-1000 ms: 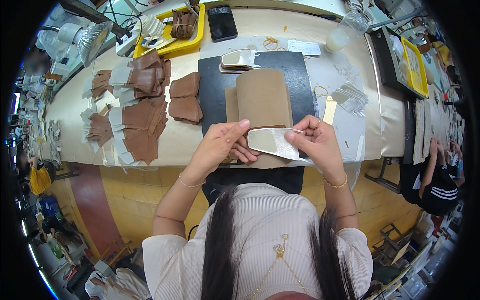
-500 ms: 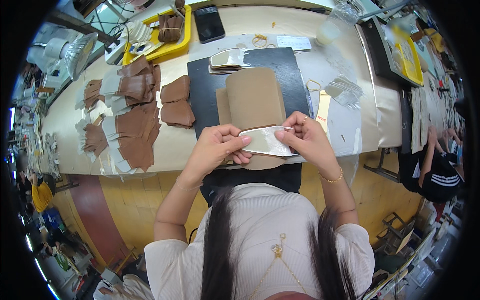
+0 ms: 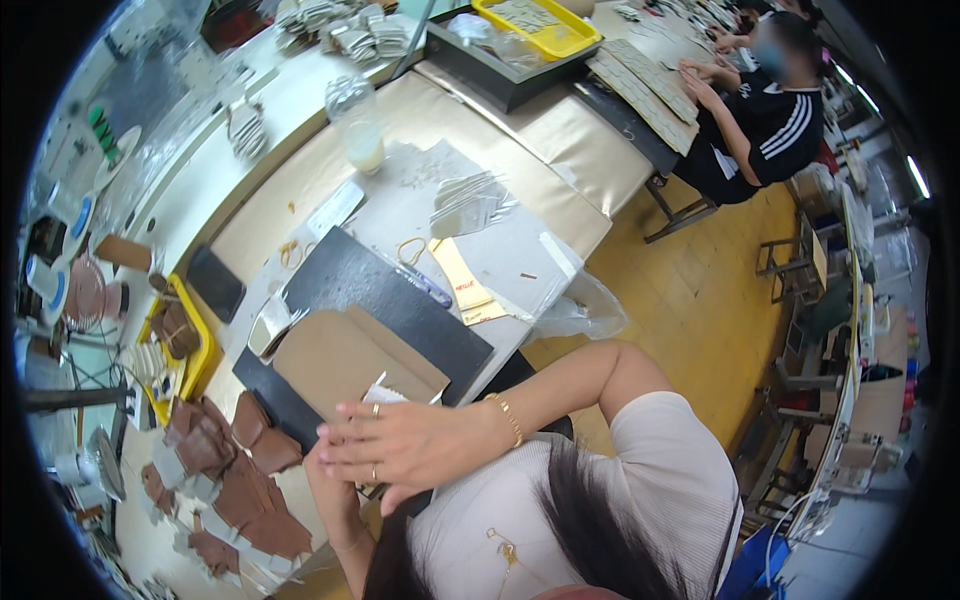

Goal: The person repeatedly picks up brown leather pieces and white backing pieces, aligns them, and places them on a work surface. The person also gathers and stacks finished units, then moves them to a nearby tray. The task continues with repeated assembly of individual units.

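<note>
My right hand (image 3: 405, 442) lies with fingers stretched out flat across my left hand (image 3: 330, 490), which is mostly hidden beneath it. The left fingers cannot be made out. Just above the right hand's knuckles, a white-coated piece (image 3: 384, 391) pokes out; what bears it is covered. Beyond the hands, a brown rounded sheet (image 3: 325, 355) rests on a black mat (image 3: 375, 285). A small stack of pale pieces (image 3: 268, 328) sits at the mat's far left side. Brown leather pieces with grey ends (image 3: 255, 505) lie in piles to the left.
A yellow tray (image 3: 205, 340) holding a brown bundle and a dark phone (image 3: 215, 283) lie far left. Past the mat are a pen (image 3: 428, 288), yellow cards (image 3: 462, 278) and a clear plastic bottle (image 3: 358, 135). A co-worker (image 3: 765, 110) sits at far right beside pale boards (image 3: 650, 90).
The view has turned to the right. My right hand has left the white-coated piece's edge and come across over my left hand, its fingers now straight.
</note>
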Demonstrator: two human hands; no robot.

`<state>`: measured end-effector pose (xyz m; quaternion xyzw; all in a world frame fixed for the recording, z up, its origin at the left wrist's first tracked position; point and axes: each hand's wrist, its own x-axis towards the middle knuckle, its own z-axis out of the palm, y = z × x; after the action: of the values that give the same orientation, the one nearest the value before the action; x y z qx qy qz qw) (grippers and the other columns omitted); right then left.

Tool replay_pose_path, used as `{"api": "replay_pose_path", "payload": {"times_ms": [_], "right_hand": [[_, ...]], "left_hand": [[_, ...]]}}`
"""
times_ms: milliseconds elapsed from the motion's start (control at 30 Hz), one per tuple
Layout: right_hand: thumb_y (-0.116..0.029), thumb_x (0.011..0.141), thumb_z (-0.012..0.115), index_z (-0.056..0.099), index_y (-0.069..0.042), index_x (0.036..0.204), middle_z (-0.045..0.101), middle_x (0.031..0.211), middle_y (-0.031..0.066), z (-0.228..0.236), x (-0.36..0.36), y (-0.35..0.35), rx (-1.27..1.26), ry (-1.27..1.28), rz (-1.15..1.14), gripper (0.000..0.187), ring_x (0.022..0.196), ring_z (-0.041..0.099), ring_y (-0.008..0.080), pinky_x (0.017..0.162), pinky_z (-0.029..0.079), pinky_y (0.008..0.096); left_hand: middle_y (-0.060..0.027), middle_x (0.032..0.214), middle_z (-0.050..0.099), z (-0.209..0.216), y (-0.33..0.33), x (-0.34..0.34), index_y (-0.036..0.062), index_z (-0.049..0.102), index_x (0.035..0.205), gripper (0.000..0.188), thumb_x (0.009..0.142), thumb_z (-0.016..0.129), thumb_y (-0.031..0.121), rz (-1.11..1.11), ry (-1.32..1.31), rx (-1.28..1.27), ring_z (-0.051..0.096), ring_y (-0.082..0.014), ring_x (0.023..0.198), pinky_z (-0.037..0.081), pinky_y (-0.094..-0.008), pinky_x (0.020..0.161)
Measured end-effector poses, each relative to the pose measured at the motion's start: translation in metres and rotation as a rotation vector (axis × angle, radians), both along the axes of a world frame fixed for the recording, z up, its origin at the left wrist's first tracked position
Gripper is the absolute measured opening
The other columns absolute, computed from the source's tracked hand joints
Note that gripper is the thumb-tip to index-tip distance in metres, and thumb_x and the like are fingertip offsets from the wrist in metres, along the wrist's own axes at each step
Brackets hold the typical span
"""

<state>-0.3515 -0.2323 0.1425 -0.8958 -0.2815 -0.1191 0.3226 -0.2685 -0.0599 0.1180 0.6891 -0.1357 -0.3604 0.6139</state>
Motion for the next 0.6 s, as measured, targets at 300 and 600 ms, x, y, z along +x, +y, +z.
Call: {"api": "replay_pose_path", "payload": {"times_ms": [300, 600], "right_hand": [[-0.047, 0.083, 0.058, 0.043, -0.001, 0.135, 0.04, 0.143, 0.0148, -0.035, -0.004, -0.002, 0.174, -0.017, -0.099, 0.071, 0.137, 0.031, 0.0302, 0.115, 0.016, 0.0477], [-0.038, 0.086, 0.059, 0.01, -0.005, 0.149, 0.015, 0.153, 0.0195, -0.047, -0.02, -0.018, 0.393, 0.18, -0.213, 0.087, 0.143, 0.012, 0.0337, 0.115, 0.009, 0.0489]], "left_hand": [[-0.0062, 0.074, 0.063, -0.013, 0.006, 0.005, -0.0039, 0.061, 0.096, 0.022, 0.091, 0.061, 0.017, -0.082, 0.11, -0.136, 0.06, -0.0125, 0.063, 0.049, -0.0235, 0.059], [-0.0074, 0.063, 0.061, -0.009, 0.007, 0.006, -0.0001, 0.056, 0.08, 0.022, 0.088, 0.066, 0.017, -0.035, 0.209, -0.085, 0.058, -0.0125, 0.053, 0.048, -0.0241, 0.054]]}}
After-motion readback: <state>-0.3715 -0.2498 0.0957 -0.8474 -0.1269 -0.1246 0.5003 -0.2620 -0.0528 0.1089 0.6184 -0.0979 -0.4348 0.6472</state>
